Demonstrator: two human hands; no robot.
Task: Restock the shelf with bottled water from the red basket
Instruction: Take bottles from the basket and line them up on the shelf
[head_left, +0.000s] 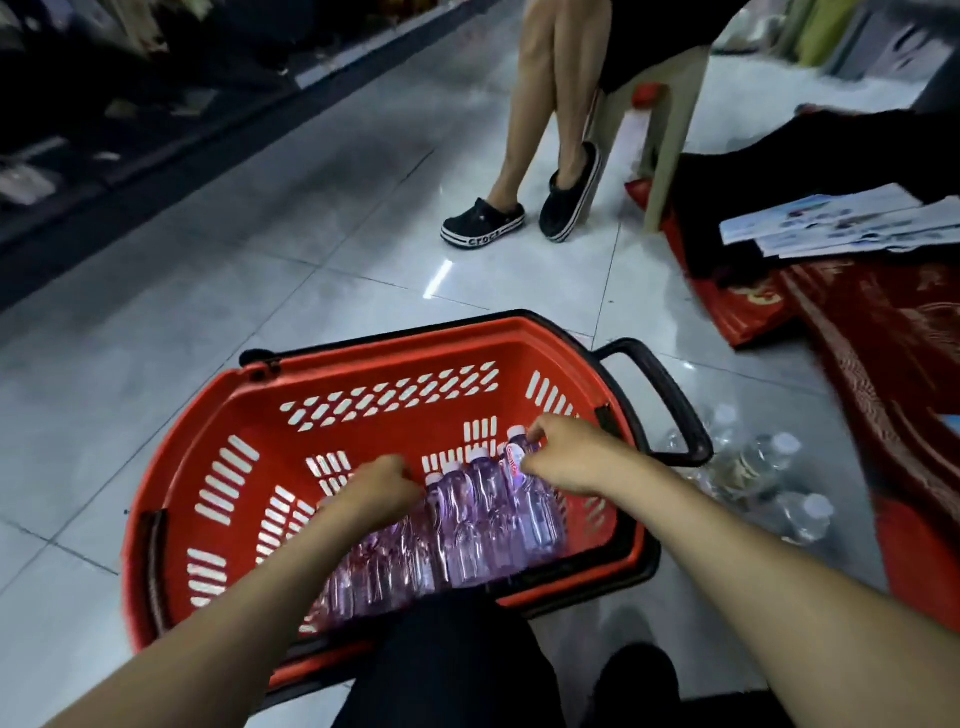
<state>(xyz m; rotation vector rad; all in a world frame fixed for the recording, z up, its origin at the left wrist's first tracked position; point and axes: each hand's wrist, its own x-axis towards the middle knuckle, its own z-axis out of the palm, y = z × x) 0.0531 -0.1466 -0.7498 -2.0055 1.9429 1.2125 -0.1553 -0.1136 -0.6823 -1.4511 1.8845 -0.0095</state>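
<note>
Bottles (483, 525) hug red basket's (363, 358) wall, left hand (384, 493) and right hand (566, 457) gripping.

Head view, down onto red basket (249, 410)

Here's one we can read: "crocs" in white letters on the strap of the black clog (483, 228). The red label on the bottle (514, 464) is too blurred to read.

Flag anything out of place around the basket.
Several clear bottles lie loose on the floor right of the basket, by its black handle, neither in it nor shelved. Papers lie atop dark cloth and red mats heaped further right. Inside the basket nothing looks spilled; the right hand pinches a pink bottle there.
</note>
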